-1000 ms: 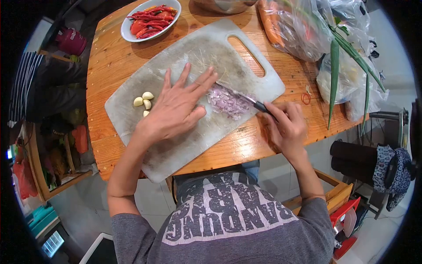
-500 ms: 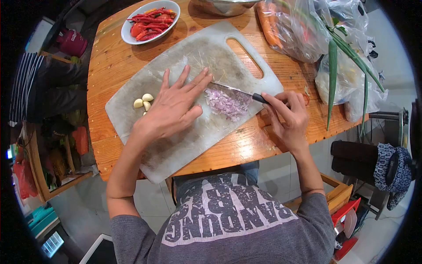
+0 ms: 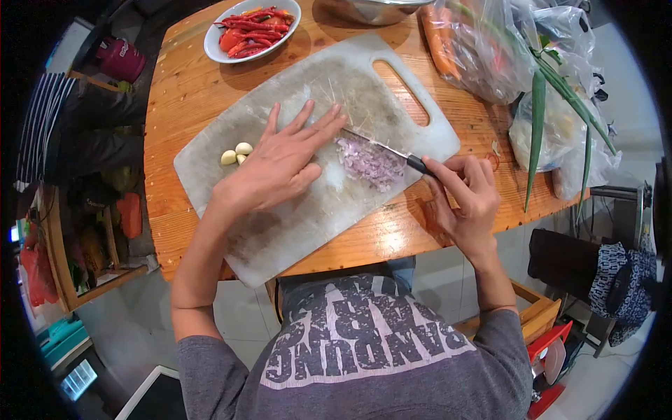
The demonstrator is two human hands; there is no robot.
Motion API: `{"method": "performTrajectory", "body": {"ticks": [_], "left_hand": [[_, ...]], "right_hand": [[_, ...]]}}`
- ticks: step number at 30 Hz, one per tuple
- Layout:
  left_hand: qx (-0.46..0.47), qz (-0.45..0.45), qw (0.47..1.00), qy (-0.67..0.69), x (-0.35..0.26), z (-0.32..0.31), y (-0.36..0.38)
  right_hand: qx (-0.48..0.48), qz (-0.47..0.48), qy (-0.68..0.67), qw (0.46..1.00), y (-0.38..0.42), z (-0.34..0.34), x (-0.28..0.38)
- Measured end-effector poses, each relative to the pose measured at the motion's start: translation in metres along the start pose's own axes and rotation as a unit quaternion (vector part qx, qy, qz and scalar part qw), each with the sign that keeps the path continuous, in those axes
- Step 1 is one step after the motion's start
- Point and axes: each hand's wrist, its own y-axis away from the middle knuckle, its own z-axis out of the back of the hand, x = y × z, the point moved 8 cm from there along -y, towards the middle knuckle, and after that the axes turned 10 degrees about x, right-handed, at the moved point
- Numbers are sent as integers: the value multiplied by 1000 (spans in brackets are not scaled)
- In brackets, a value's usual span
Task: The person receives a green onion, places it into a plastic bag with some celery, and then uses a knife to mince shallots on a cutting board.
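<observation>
A worn white cutting board [image 3: 280, 238] lies at an angle on the wooden table. My right hand [image 3: 465, 199] grips the black handle of a knife [image 3: 381, 145], whose blade runs left along the upper edge of a pile of finely chopped purple-white onion [image 3: 371, 164]. My left hand [image 3: 280, 157] is over the board with its fingers spread, the fingertips close to the blade's tip. Several peeled garlic cloves [image 3: 236, 153] sit left of my left hand, partly hidden by it.
A white bowl of red chilies and tomatoes [image 3: 252, 31] stands at the back left, a metal bowl [image 3: 371, 8] at the back middle. Bagged carrots [image 3: 439, 42], plastic bags [image 3: 553, 126] and green leaves [image 3: 535, 133] lie at the right. A person's legs [image 3: 105, 105] show at the left.
The view has shifted slightly, so the board and bowls appear a little further right. My left hand covers more of the garlic cloves. Both hands keep nearly the same pose.
</observation>
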Motion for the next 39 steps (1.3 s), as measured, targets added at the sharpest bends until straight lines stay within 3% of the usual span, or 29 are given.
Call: {"method": "performTrajectory", "body": {"ticks": [16, 19, 22, 39], "left_hand": [[6, -5, 1000, -9, 4, -2, -2], [33, -8, 999, -30, 2, -5, -4], [10, 1, 1000, -5, 4, -2, -3], [21, 12, 1000, -2, 1, -5, -3]], "right_hand": [[19, -12, -59, 998, 14, -17, 11], [13, 1, -17, 1000, 16, 1, 26], [-2, -26, -77, 997, 18, -23, 3], [23, -32, -69, 997, 3, -10, -18]]}}
